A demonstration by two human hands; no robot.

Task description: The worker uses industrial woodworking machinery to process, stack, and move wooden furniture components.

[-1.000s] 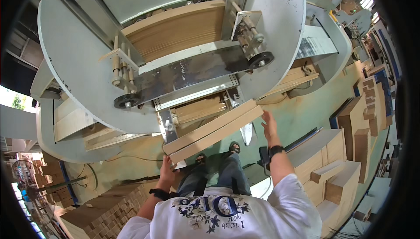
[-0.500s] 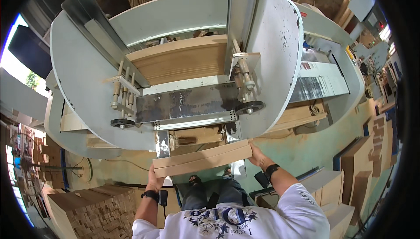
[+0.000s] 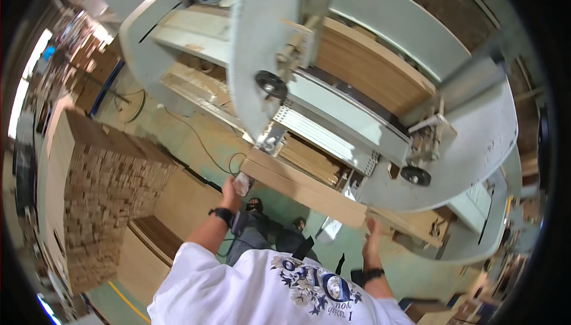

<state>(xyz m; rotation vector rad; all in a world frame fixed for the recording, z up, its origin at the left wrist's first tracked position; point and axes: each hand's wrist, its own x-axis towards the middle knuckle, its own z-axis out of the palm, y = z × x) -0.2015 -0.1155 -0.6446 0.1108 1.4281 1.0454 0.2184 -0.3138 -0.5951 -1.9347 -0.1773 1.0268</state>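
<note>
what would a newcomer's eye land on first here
Probably the big pale grey machine across the top, with its curved side panels and black wheels. Next, the long boards in front of it, between the left hand and right hand; then the tall stack of wood pieces at the left.

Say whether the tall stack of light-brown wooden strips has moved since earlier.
No: against the large pale-grey metal machine, the stack keeps its place; the view has turned.

Patchy green floor (image 3: 410, 268) is spreading right of that big wood stack (image 3: 113, 200), a yellow line (image 3: 128, 302) is running below it, and a bright light strip (image 3: 29, 81) is kinda glaring above it.
</note>
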